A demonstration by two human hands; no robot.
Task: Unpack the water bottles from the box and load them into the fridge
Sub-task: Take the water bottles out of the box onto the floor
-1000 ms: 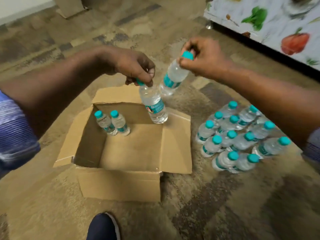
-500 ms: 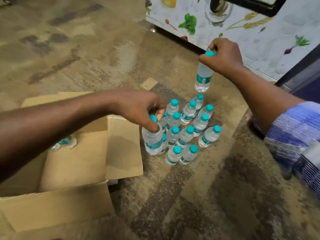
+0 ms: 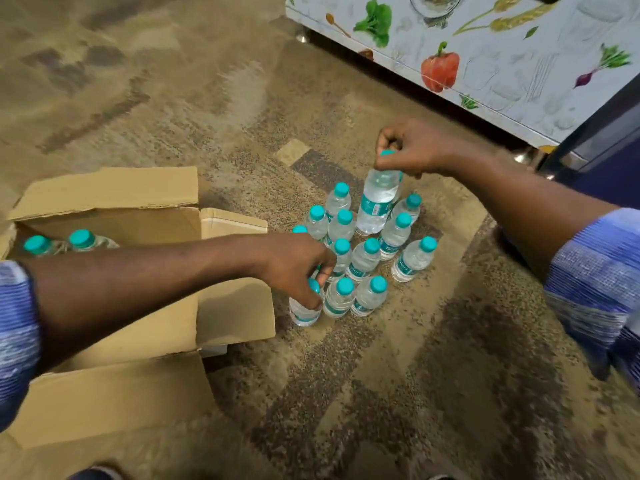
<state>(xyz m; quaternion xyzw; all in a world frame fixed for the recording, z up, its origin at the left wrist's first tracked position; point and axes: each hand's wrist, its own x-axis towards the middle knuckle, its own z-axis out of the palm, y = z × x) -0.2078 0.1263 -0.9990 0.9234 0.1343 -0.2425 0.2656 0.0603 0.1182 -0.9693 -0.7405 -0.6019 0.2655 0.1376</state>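
I read this as a home, probably a kitchen corner. At one o'clock stands a white vegetable-printed appliance front (image 3: 502, 74) on small shiny metal feet (image 3: 303, 37), beside a dark blue door (image 3: 609, 147) at two o'clock. A mottled brown-and-tan floor (image 3: 173, 98) spreads below.

Left hand (image 3: 298, 268) pinches the cap of a water bottle (image 3: 304, 311) at the lower-left edge of the bottle cluster (image 3: 363, 258), mid-frame. Right hand (image 3: 412, 150) has its grip on the cap of a second bottle (image 3: 375, 202), upright at the cluster's top. Open cardboard box (image 3: 138, 192) at left, two bottles inside (image 3: 81, 239). Vegetable-print fridge (image 3: 502, 64) upper right.
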